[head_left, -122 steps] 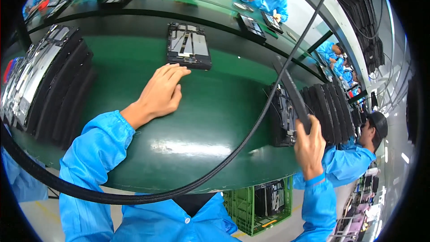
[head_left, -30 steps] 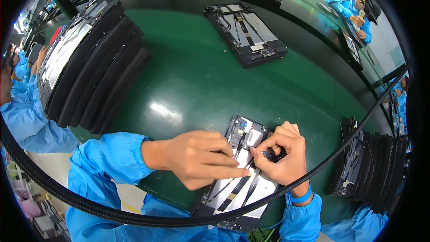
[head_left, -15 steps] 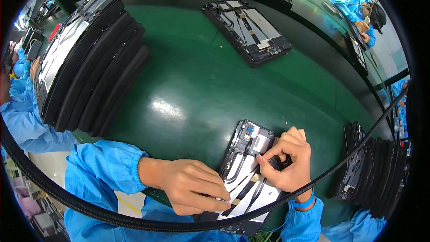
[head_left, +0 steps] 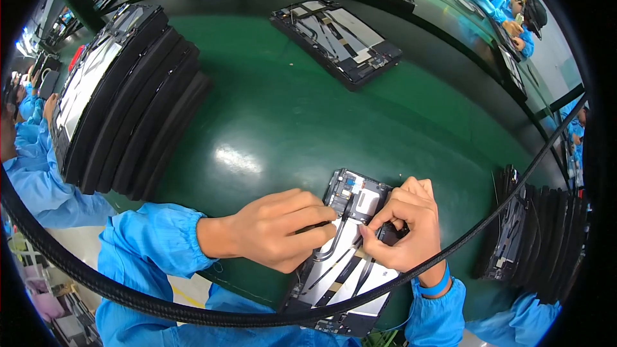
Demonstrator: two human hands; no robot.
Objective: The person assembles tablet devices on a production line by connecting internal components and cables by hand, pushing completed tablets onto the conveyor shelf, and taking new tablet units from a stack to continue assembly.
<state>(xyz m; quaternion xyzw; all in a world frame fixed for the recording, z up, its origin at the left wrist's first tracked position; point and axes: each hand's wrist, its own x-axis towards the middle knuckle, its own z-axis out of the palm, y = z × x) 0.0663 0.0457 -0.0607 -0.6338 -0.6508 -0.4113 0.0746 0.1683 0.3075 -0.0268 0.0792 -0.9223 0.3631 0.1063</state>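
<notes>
An opened tablet (head_left: 350, 276) with a black frame, silver-white panels and dark ribbon cables lies slanted on the green table near me. My left hand (head_left: 279, 228) is over its left edge, fingers bent together by the black cable in its upper half. Anything between those fingertips is hidden. From the right, my right hand (head_left: 408, 228) rests over the tablet's upper right part. Its thumb and index finger pinch close to the middle, and what they hold is too small to make out. A blue band (head_left: 434, 283) circles my right wrist.
At left rises a tall stack of opened tablets in black frames (head_left: 122, 103). Another opened tablet (head_left: 337, 38) lies at the far side. More black-framed units (head_left: 546, 238) stand at right. A thick black braided cable (head_left: 257, 321) arcs across the view. Co-workers in blue sit around.
My left hand has moved up along the tablet, from its lower left part to the upper half. My right hand keeps its pinch in nearly the same place. The view has shifted slightly.
</notes>
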